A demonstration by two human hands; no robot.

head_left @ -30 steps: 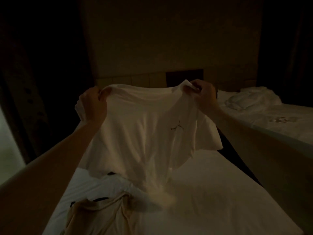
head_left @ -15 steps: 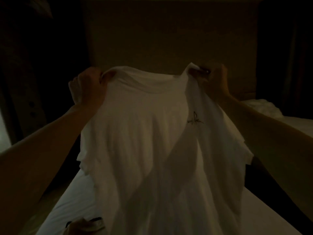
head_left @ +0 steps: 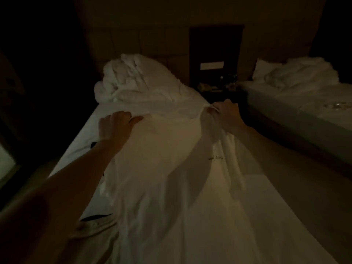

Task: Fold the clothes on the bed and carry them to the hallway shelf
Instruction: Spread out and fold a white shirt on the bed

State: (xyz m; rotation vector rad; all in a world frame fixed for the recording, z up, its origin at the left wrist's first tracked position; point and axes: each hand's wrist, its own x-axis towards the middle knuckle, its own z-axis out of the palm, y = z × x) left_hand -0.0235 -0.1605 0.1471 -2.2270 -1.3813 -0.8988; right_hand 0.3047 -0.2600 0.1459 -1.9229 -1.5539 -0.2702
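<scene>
A white T-shirt (head_left: pixel 162 168) with a small dark logo lies stretched lengthwise down the bed (head_left: pixel 276 216), collar end far from me. My left hand (head_left: pixel 116 128) grips its left shoulder, with the thumb on top of the cloth. My right hand (head_left: pixel 226 115) pinches the right shoulder near the bed's right edge. A beige garment (head_left: pixel 89 237) with dark trim lies at the near left, partly under the shirt.
A crumpled white duvet (head_left: pixel 137 80) is heaped at the head of the bed. A dark nightstand (head_left: pixel 217 80) with small items stands between this bed and a second bed (head_left: pixel 304 103) on the right. The room is dim.
The shirt, held up in the air before, has come down flat onto the bed. Both hands moved down and forward with its shoulders. The duvet and nightstand are now visible.
</scene>
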